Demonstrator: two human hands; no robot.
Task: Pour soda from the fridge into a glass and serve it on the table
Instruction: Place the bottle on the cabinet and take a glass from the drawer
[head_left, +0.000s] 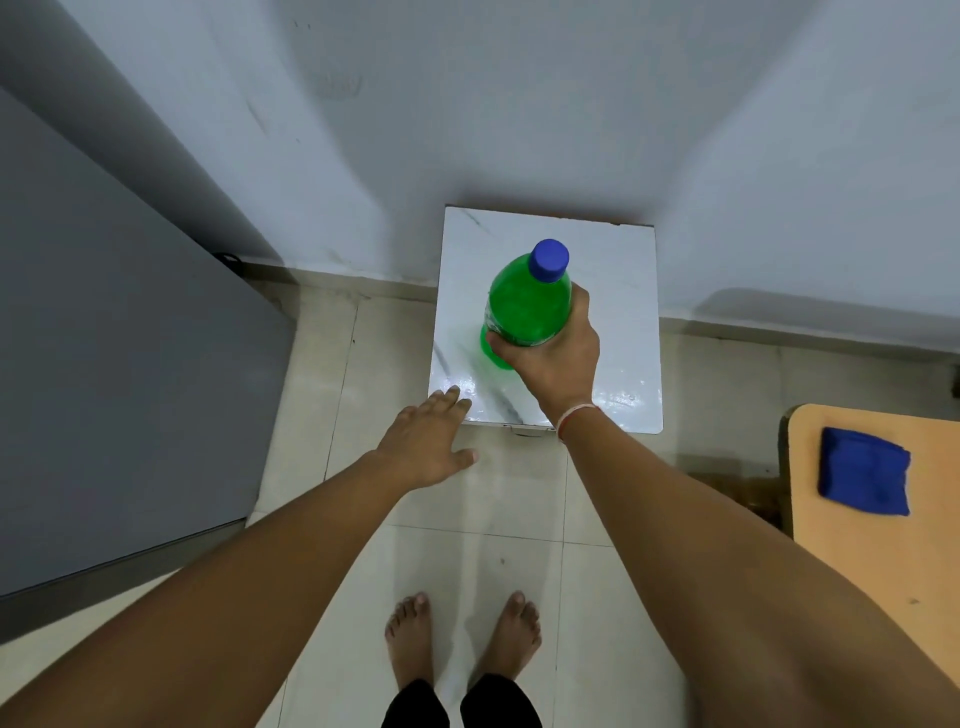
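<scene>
Head view, sole view on record. Item one: a green plastic soda bottle with a blue screw cap (524, 306), upright, cap still on, gripped around its body by the right hand (553, 353), whose fingers and thumb are curled round it; whether its base rests on the surface below or is held just above cannot be told. Item two: a small square white marble-patterned desk (618, 332), set against the pale wall, over which the bottle is held. Item three: the left hand (426, 447), fingers straight and spread, nothing held, its fingertips at the near left corner of the white desk; contact cannot be confirmed. Item four: a tall grey fridge (114, 364), at the left, door shut as far as is shown. Item five: a tan wooden desk (883, 551), at the right edge, on which a folded blue cloth (865, 470) is laid. Item six: a beige tiled floor (467, 561), on which two bare feet are seen. Progress, as judged: the soda is taken to have been fetched from the fridge; no glass is in view, so the uncapping, pouring and serving are counted as outstanding.
</scene>
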